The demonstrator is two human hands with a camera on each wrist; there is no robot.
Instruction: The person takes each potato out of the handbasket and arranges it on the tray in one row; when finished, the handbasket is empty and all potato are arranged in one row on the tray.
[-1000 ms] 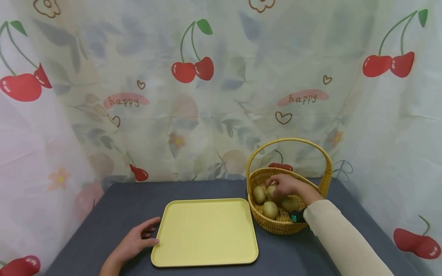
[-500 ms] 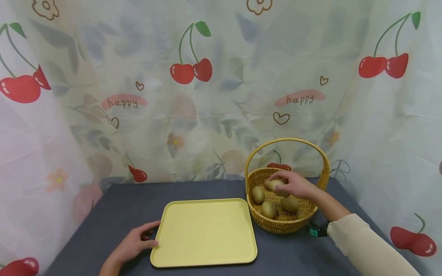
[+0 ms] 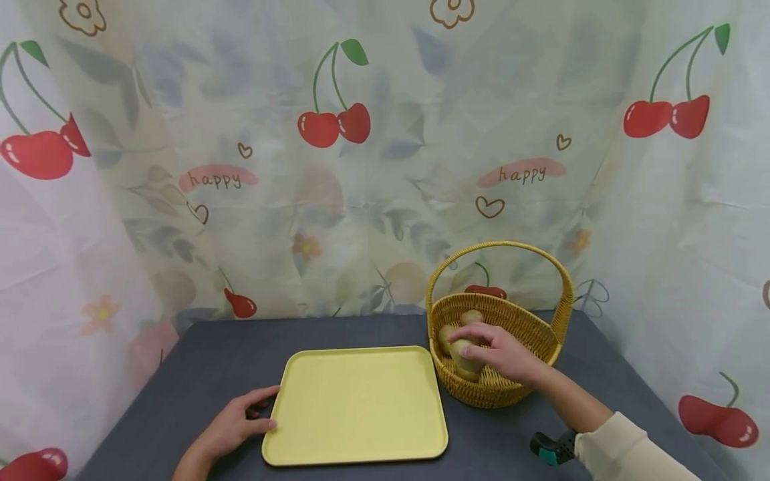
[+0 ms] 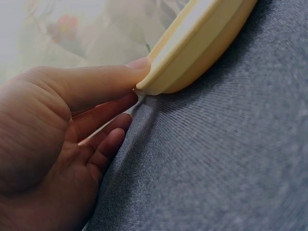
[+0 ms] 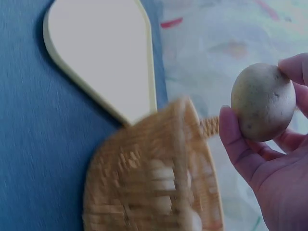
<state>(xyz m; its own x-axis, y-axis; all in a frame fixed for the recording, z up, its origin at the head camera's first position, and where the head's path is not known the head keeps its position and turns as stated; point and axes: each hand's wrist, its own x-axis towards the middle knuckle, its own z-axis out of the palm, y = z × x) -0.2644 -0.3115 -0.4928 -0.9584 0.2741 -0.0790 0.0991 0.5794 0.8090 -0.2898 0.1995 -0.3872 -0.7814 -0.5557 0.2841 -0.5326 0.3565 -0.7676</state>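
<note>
My right hand holds a potato between thumb and fingertips, raised over the left part of the wicker basket. This potato is pale brown with small dents. In the head view, more potatoes lie in the basket, one at the back and one at the left wall, partly behind the fingers. Flat on the table is a yellow tray. My left hand rests at its left edge, thumb tip on the rim and the other fingers loosely bent beside it.
The basket's tall arched handle rises above its opening. A dark cloth covers the table. Behind hangs a curtain printed with cherries. A black strap with a green piece is at the right wrist.
The right hand has lifted a potato from the basket and moved it left and toward the near side, closer to the tray. The left hand stays at the tray's edge.
</note>
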